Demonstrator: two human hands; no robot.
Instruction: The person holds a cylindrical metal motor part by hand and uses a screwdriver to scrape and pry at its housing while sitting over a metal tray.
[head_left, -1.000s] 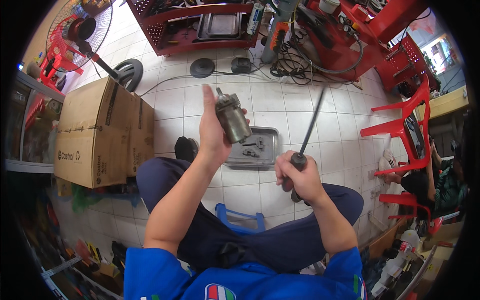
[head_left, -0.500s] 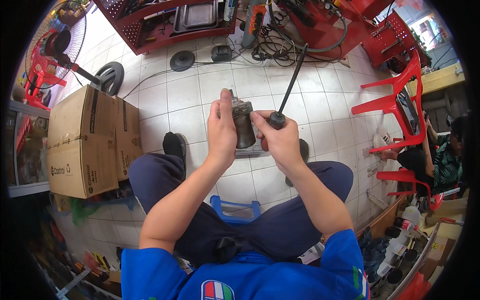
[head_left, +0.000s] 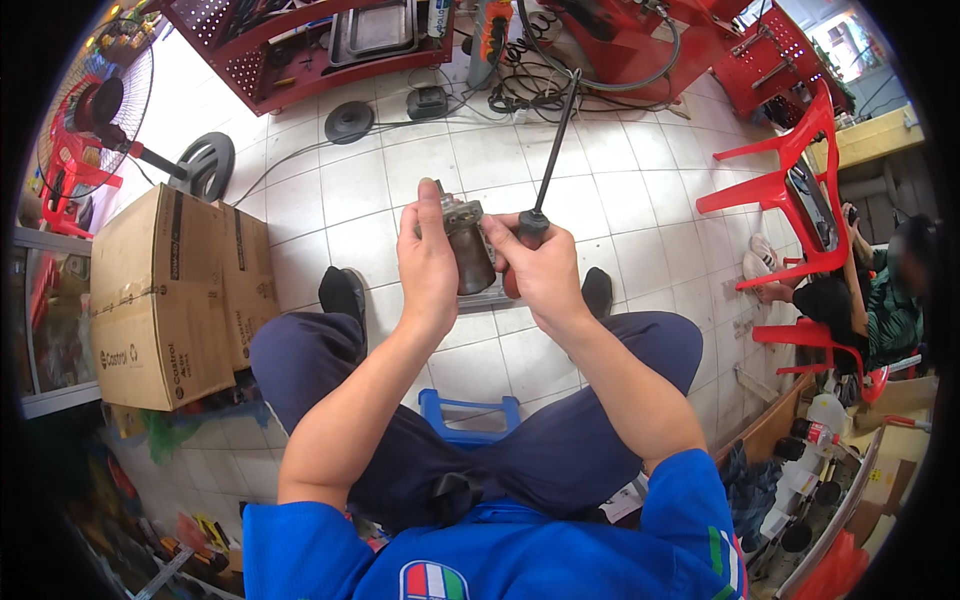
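My left hand (head_left: 430,265) is closed round the side of a dark metal cylinder (head_left: 470,262) with a lighter cast-metal head at its far end, possibly a small motor. It is held up between my knees. In my right hand (head_left: 545,280) is a long screwdriver (head_left: 533,230) with a black and red handle, its dark shaft slanting away and up to the right. The right thumb and fingers also rest against the cylinder's right side. The screwdriver's tip is apart from the metal part. Under my hands, a flat silvery tray or plate (head_left: 490,297) lies partly hidden on the floor.
A blue stool (head_left: 468,436) shows between my legs. Cardboard boxes (head_left: 165,300) and a fan (head_left: 95,110) stand left. Ahead are a red tool cart (head_left: 290,90) and tangled cables (head_left: 530,95). Red plastic chairs (head_left: 770,200) and a seated person (head_left: 890,300) are at right.
Both hands, with the metal cylinder and screwdriver, have shifted slightly left in the picture. The surroundings have shifted a little too. Both grips look the same.
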